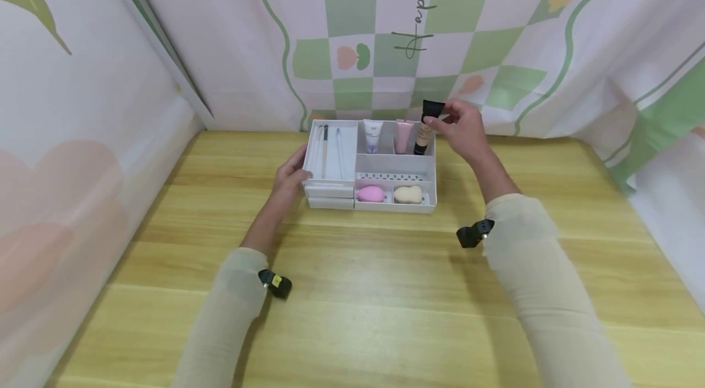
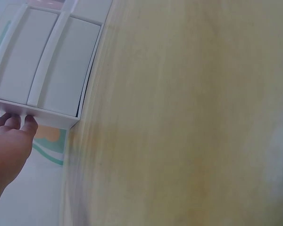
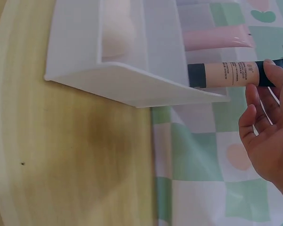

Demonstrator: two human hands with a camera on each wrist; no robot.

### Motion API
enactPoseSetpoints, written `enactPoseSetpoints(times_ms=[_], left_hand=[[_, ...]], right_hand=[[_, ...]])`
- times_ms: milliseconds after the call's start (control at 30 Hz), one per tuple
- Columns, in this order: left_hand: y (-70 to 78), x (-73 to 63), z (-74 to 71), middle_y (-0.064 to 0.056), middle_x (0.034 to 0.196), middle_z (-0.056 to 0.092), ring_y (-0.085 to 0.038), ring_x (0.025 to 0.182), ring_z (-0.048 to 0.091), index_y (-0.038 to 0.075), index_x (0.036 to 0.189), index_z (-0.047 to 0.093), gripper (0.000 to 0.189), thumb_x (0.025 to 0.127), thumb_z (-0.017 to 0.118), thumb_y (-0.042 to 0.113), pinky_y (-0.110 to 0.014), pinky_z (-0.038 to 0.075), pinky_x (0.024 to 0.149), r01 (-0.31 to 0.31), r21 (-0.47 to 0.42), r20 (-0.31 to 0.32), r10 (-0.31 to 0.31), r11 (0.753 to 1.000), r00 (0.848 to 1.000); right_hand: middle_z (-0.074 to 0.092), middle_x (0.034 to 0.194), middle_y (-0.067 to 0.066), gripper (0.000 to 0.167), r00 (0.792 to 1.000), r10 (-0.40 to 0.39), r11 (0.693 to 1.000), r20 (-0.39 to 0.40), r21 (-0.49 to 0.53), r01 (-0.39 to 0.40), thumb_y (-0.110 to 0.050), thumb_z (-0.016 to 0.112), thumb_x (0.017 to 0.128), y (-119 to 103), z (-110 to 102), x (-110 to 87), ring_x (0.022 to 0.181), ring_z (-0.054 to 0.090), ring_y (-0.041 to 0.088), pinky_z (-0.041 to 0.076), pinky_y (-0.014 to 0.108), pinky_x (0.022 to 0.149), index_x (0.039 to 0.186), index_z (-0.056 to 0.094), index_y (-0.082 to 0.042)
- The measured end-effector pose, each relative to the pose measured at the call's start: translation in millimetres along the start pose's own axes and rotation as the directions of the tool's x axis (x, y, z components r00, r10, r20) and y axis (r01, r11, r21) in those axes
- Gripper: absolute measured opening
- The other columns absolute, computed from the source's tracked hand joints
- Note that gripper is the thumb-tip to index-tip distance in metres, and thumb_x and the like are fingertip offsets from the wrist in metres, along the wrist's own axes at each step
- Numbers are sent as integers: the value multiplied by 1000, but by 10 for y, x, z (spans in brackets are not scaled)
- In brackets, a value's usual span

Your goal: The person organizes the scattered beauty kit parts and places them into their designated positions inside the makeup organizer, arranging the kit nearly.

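My right hand (image 1: 464,131) pinches a foundation tube (image 1: 424,137) by its black crimped end. The tube is beige with a black cap, held cap down at the back right compartment of a white desktop organizer (image 1: 396,164). In the right wrist view, its cap (image 3: 196,75) overlaps the compartment's edge. Beside it stand a pink tube (image 1: 404,136) and a white tube (image 1: 373,136). My left hand (image 1: 290,174) touches the organizer's left side with its fingertips; the left wrist view shows the fingers (image 2: 29,125) against that wall near the drawers (image 2: 68,66).
Slim brushes (image 1: 325,152) lie in the organizer's top left tray. A pink makeup sponge (image 1: 371,194) and a beige sponge (image 1: 407,194) sit in its front compartments. The wooden table (image 1: 352,296) extends toward me, and a checkered curtain (image 1: 404,21) hangs close behind the organizer.
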State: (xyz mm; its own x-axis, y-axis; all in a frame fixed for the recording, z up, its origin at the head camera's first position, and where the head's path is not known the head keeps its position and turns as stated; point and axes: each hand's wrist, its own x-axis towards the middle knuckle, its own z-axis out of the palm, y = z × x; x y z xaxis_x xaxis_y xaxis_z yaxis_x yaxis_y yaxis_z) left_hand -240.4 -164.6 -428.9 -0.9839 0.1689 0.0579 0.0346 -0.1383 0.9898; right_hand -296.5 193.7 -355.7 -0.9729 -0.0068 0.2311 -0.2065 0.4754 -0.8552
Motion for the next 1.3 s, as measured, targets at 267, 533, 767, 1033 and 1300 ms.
enactPoseSetpoints(times_ms=[267, 533, 767, 1033, 1300], left_hand=[[-10, 11, -4, -12, 171, 21, -30, 158, 24, 3, 160, 25, 74, 90, 46, -3, -45, 26, 129, -13, -4, 7, 13, 1000, 1000], [-7, 9, -1, -11, 171, 22, -29, 158, 25, 4, 160, 25, 74, 89, 46, -4, -44, 27, 130, -9, -9, 3, 9, 1000, 1000], [-7, 10, 1, -8, 171, 23, -27, 158, 26, 7, 160, 27, 74, 89, 47, -3, -44, 28, 129, 9, -6, -1, -9, 1000, 1000], [0, -1, 12, -11, 171, 24, -29, 157, 26, 4, 160, 27, 74, 89, 45, -5, -45, 28, 129, -3, -13, -8, 3, 1000, 1000], [-9, 1, 13, -11, 170, 24, -28, 157, 26, 4, 160, 28, 73, 89, 46, -5, -46, 27, 129, -8, -19, -9, 8, 1000, 1000]], right_hand=[[61, 98, -11, 32, 999, 34, 998, 3, -43, -34, -20, 70, 95, 133, 56, -3, 83, 55, 5, 48, 13, 67, 118, 65, 2], [65, 96, -7, 31, 999, 38, 997, -4, -74, -38, -19, 71, 94, 188, 84, -19, 77, 54, 3, 46, 14, 64, 116, 66, 3], [66, 102, 3, 33, 999, 48, 994, 13, -95, -46, -20, 71, 94, 185, 80, -43, 75, 52, 3, 45, 15, 63, 118, 66, 2], [69, 112, 12, 34, 998, 50, 993, 26, -109, -47, -22, 71, 95, 203, 84, -51, 74, 52, 2, 45, 16, 61, 121, 67, 0], [72, 110, 22, 31, 999, -23, 992, 26, -125, 26, -17, 73, 93, 237, 90, -62, 73, 57, 6, 46, 13, 61, 118, 71, 0]])
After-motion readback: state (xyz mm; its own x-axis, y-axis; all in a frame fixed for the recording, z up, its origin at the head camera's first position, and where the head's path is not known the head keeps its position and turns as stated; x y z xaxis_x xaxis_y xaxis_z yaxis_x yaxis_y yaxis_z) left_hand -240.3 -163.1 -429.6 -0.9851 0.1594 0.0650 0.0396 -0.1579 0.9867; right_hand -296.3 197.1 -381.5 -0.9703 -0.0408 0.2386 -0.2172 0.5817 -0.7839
